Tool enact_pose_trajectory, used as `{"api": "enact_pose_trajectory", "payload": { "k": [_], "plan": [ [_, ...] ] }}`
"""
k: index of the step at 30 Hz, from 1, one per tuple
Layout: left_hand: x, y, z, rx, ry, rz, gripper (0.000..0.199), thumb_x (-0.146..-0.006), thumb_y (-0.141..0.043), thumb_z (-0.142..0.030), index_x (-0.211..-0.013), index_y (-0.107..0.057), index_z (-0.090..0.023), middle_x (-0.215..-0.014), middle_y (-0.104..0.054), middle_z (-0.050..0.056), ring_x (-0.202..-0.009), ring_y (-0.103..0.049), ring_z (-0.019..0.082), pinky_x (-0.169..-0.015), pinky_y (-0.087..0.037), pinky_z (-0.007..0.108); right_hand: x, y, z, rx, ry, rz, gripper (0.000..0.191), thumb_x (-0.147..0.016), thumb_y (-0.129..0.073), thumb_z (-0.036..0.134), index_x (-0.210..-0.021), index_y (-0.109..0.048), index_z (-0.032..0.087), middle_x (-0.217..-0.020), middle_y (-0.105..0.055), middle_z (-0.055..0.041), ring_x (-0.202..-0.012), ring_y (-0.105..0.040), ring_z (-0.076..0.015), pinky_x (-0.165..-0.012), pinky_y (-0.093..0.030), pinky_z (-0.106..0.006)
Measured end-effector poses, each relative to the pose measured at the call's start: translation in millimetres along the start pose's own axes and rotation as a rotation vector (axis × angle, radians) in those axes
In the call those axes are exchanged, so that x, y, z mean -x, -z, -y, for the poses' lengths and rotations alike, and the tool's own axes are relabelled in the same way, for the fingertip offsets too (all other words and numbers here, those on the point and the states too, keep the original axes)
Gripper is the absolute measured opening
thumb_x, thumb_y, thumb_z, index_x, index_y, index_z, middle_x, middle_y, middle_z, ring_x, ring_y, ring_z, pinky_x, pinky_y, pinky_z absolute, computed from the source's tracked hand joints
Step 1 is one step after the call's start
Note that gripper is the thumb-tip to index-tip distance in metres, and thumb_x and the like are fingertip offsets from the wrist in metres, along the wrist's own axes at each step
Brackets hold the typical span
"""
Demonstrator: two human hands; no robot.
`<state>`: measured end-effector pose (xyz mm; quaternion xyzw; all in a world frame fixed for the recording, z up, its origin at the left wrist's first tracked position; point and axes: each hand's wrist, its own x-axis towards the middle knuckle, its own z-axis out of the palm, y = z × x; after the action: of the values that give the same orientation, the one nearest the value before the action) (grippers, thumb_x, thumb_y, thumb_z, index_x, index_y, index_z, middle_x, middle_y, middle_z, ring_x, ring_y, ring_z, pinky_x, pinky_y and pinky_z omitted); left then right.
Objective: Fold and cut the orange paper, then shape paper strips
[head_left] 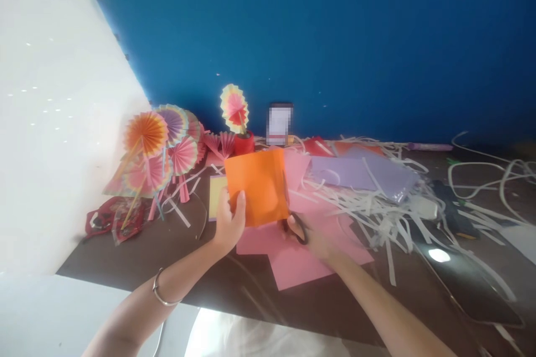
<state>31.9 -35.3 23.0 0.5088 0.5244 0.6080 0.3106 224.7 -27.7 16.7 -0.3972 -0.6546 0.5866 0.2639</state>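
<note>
My left hand (230, 220) grips the lower left part of an orange sheet of paper (259, 187), thumb on its front face. The paper is held up above the table, tilted toward me. In my right hand (307, 234) is a pair of scissors (301, 227), fingers closed in the dark handles. Its blades stand along the right edge of the orange paper; how far they are parted I cannot make out. Beneath both hands lie pink sheets of paper (301, 265). A yellow piece of paper (215, 195) shows behind my left hand.
Several folded paper fans (146, 133) stand at the left, and one fan (234, 109) rises from a red pot (244, 144). White paper strips (377, 212) heap at the right beside purple paper (347, 170). A phone (473, 281) lies front right. A purple marker (430, 146) rests at the back.
</note>
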Motion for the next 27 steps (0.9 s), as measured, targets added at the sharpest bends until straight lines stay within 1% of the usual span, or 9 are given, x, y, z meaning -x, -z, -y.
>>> {"api": "enact_pose_trajectory", "payload": {
  "k": [7, 14, 19, 27],
  "plan": [
    [-0.4, 0.5, -0.2, -0.009, -0.007, 0.002, 0.03, -0.086, -0.046, -0.039, -0.107, -0.048, -0.017, -0.1, -0.06, 0.01, -0.096, -0.059, 0.019, -0.079, -0.049, 0.03, -0.7, -1.2, 1.3, 0.011, -0.012, -0.016, 0.059, -0.078, -0.03, 0.072, -0.061, -0.047, 0.018, -0.054, -0.042, 0.0021, -0.044, -0.037, -0.0088, -0.043, -0.031, -0.025],
    [-1.0, 0.6, 1.4, -0.015, -0.015, -0.015, 0.034, -0.085, -0.048, -0.042, -0.107, -0.048, -0.016, -0.096, -0.062, 0.009, -0.093, -0.061, 0.02, -0.078, -0.05, 0.031, -1.1, -2.2, -0.1, -0.005, 0.008, -0.036, 0.056, -0.08, -0.033, 0.068, -0.061, -0.047, 0.018, -0.055, -0.043, 0.0023, -0.045, -0.037, -0.0077, -0.042, -0.029, -0.024],
    [-1.5, 0.5, 1.8, -0.034, -0.026, -0.008, 0.032, -0.086, -0.046, -0.039, -0.108, -0.048, -0.016, -0.096, -0.062, 0.01, -0.093, -0.061, 0.019, -0.077, -0.05, 0.03, -0.8, -2.3, 0.0, -0.007, -0.021, -0.03, 0.055, -0.081, -0.033, 0.067, -0.062, -0.046, 0.018, -0.056, -0.044, 0.0023, -0.042, -0.036, -0.0071, -0.041, -0.029, -0.024],
    [-1.7, 1.1, -0.1, -0.04, -0.039, -0.006, 0.033, -0.086, -0.046, -0.039, -0.109, -0.047, -0.016, -0.098, -0.061, 0.011, -0.094, -0.061, 0.02, -0.077, -0.05, 0.03, -1.4, -2.3, -2.5, 0.023, -0.023, -0.055, 0.051, -0.084, -0.033, 0.063, -0.063, -0.046, 0.018, -0.057, -0.047, 0.0014, -0.045, -0.039, -0.008, -0.041, -0.029, -0.023]
  ]
}}
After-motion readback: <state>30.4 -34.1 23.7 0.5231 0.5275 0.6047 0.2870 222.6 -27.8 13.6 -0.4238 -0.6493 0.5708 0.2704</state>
